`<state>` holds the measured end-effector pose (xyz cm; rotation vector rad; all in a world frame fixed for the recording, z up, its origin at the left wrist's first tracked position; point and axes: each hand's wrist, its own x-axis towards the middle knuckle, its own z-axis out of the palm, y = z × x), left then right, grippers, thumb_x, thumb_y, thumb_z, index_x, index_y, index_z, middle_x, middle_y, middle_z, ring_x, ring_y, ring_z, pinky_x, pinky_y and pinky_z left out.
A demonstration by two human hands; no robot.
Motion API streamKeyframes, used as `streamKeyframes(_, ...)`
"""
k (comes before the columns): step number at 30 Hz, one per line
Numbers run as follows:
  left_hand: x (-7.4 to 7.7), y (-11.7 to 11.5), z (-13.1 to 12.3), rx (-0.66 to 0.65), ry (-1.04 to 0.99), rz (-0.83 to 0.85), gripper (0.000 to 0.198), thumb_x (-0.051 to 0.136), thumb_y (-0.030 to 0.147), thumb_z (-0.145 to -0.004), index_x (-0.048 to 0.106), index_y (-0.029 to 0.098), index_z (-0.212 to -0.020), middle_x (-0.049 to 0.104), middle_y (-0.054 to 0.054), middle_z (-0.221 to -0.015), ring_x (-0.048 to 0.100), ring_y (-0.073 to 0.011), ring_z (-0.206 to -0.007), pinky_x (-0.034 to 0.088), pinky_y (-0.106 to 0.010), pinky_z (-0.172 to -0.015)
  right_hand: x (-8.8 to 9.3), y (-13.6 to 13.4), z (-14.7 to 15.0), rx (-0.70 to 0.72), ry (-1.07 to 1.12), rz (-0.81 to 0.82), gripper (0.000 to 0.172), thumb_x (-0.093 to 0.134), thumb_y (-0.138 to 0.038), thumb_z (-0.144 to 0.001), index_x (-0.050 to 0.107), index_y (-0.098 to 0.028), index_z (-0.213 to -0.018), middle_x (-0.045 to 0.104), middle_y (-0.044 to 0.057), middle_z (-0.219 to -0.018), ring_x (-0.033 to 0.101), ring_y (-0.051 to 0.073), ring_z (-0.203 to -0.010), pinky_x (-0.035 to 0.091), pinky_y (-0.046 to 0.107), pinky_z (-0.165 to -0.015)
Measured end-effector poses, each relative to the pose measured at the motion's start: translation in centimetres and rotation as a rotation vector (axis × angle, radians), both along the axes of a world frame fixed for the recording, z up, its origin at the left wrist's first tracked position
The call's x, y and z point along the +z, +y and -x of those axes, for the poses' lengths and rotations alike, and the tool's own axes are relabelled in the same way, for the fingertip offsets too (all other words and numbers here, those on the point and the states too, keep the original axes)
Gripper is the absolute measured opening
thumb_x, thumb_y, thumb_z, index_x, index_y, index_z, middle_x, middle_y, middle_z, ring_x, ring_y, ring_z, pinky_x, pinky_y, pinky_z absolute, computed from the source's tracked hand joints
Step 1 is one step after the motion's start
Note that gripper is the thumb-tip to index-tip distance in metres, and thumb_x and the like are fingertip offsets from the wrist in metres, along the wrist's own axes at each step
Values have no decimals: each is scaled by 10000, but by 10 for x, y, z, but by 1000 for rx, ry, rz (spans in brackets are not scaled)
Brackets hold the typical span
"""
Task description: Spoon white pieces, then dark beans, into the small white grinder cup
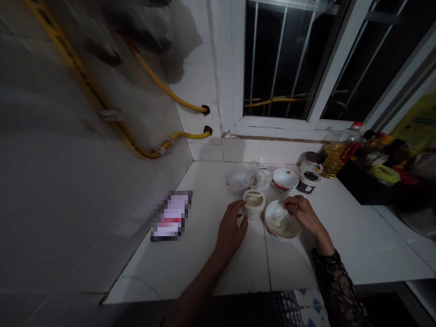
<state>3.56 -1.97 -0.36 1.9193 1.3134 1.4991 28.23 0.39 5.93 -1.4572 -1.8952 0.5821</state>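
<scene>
My left hand [233,227] is at the left side of a small white lidded jar [254,213], its thumb and fingers apart. The fingertips are at or against the jar's edge; firm contact cannot be made out. In my right hand [304,215] is the handle of a white spoon [278,211], pinched between thumb and fingers. The spoon's head dips into a white bowl [269,205] with a pinkish outer edge. Pale, whitish stuff lies inside the bowl around the spoon.
Behind stand a clear bowl [235,180], a clear cup [261,178], a red-patterned bowl [284,182] and a dark-filled jar [308,182]. An oil bottle [332,159] and a black box [354,186] are at right. A blurred phone-like object [173,215] lies left, near the wall.
</scene>
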Motion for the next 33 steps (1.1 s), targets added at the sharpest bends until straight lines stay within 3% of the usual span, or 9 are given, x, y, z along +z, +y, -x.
streamKeyframes(4,0,0,0,-3,6,3,384,499,143,-822,557,229,-1192,587,-83,-1186,618,-196,-1040,607,-338,-792,-1,2,-6,-98,152,52,174,454,-241,-650,622,-214,-613,534,-14,-523,491,166,-559,357,283,-579)
streamKeyframes(9,0,0,-1,9,-7,2,385,497,147,-822,558,232,-1192,588,-82,-1183,619,-196,-1040,606,-337,-792,1,4,-8,-167,324,81,165,466,-282,-628,607,-204,-592,505,-19,-500,457,152,-520,333,272,-531)
streamKeyframes(19,0,0,-1,0,-9,-5,391,497,127,-815,557,231,-1187,592,-78,-1176,622,-193,-1041,611,-329,-788,-1,4,-5,-219,348,93,173,467,-302,-584,606,-202,-554,473,-20,-465,424,146,-492,300,275,-501)
streamKeyframes(27,-1,0,-1,-3,1,-8,401,495,122,-812,550,233,-1194,589,-75,-1171,624,-194,-1041,609,-330,-792,4,8,-6,-285,568,141,132,493,-277,-506,598,-202,-482,459,-19,-414,385,130,-454,290,269,-475)
streamKeyframes(33,-1,0,0,-1,4,-12,395,493,123,-813,551,228,-1190,588,-77,-1180,619,-194,-1046,606,-326,-793,4,9,-8,-276,609,171,133,509,-265,-511,618,-194,-482,479,-11,-401,403,132,-439,314,275,-478)
